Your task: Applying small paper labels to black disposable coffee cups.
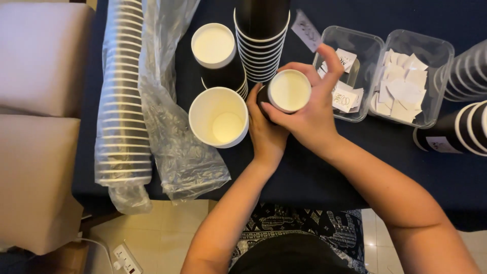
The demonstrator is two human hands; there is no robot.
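From my remote seat, a dark blue table (304,177) fills the view, its far edge cut off at the top. A long sleeve of stacked cups in clear plastic wrap (124,101) lies along the left, with a crumpled empty wrapper (180,152) beside it. A tall stack of black cups (261,40) rises out of frame at top centre, and more stacks (464,101) are clipped by the right edge. Two clear plastic tubs (406,76) sit side by side at upper right, holding small white square stickers (401,91); their print is too small for me to make out. An open white-lined cup (218,117) stands upright just left of the hands, another (213,45) behind it. My left hand (266,134) wraps the black paper cup (288,91) from below, largely hiding its wall; my right hand (309,116) grips its side, thumb raised near the rim. The cup is held tilted toward the camera above the table's middle.
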